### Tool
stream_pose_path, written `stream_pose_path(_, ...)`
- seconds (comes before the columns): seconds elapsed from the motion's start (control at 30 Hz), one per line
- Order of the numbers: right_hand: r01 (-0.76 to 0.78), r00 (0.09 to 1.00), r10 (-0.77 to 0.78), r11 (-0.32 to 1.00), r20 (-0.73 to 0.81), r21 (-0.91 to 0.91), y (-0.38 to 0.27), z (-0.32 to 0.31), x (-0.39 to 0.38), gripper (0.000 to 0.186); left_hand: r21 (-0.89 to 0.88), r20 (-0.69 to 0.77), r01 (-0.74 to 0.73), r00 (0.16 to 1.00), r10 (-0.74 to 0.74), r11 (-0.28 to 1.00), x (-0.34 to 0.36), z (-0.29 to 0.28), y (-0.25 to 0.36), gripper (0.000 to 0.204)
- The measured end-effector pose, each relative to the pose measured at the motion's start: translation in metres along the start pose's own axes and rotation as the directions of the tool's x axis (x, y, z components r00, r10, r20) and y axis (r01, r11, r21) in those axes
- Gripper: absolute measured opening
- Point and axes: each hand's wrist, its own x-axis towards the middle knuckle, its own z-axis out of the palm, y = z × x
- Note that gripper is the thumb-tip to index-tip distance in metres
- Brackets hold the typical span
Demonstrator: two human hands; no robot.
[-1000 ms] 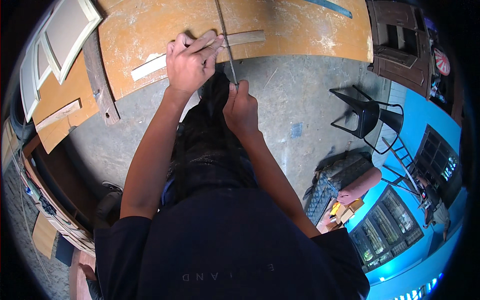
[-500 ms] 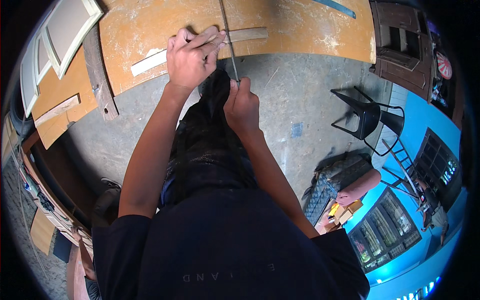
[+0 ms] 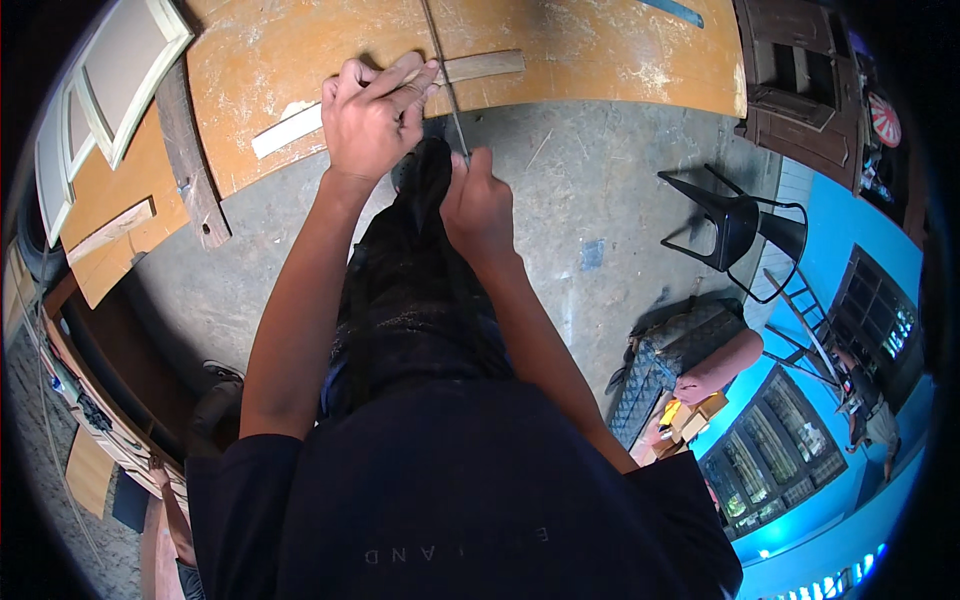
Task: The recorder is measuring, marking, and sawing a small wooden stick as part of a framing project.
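A pale wooden strip (image 3: 288, 131) lies along the near edge of the worn orange worktable (image 3: 260, 70). My left hand (image 3: 372, 120) is closed on it, fingers bent over its top. A long, thin metal piece (image 3: 450, 100), perhaps a blade, crosses the strip just right of those fingers and runs off the top of the view. My right hand (image 3: 480, 205) grips its near end below the table edge; whatever handle it has is hidden. A greyish plank (image 3: 200, 190) sticks out over the edge to my left.
Framed panels (image 3: 125, 75) stand at upper left. On the right are a dark cabinet (image 3: 790, 100), black chair (image 3: 735, 225), ladder (image 3: 810, 310) and bundled padding (image 3: 715, 365). A co-worker's arm (image 3: 175, 515) reaches in at lower left; another person (image 3: 870, 430) is at far right.
The whole view has shifted slightly, with my hands keeping nearly the same places on the strip and thin piece. The co-worker's hand at lower left has risen along the shelving.
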Motion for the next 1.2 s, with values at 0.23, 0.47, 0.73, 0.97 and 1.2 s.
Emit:
stream_pose_path(0.23, -0.052, 0.998, 0.053, 0.998, 0.025, -0.046, 0.005, -0.004, -0.009, 0.018, -0.019, -0.012, 0.020, 1.000, -0.020, 1.000, 0.003, 0.002, 0.001, 0.033)
stream_pose_path(0.47, -0.060, 0.995, 0.062, 0.998, 0.081, -0.023, 0.009, -0.019, -0.023, 0.019, 0.009, -0.016, 0.023, 1.000, -0.023, 1.000, 0.002, 0.001, -0.001, 0.033)
stream_pose_path(0.73, 0.021, 0.998, -0.016, 0.997, 0.067, -0.079, 0.003, -0.011, 0.005, 0.020, 0.008, 0.003, 0.011, 1.000, -0.011, 1.000, 0.000, 0.004, -0.002, 0.033)
stream_pose_path(0.97, -0.068, 0.992, 0.068, 0.998, 0.107, 0.000, 0.003, -0.018, 0.000, 0.020, -0.026, -0.021, 0.035, 0.999, -0.036, 0.999, -0.004, 0.006, 0.001, 0.044)
stream_pose_path(1.2, -0.060, 0.996, 0.060, 0.998, 0.062, -0.011, 0.000, -0.009, 0.001, 0.019, -0.028, -0.028, 0.060, 0.998, -0.061, 0.998, 0.001, 0.009, 0.000, 0.039)
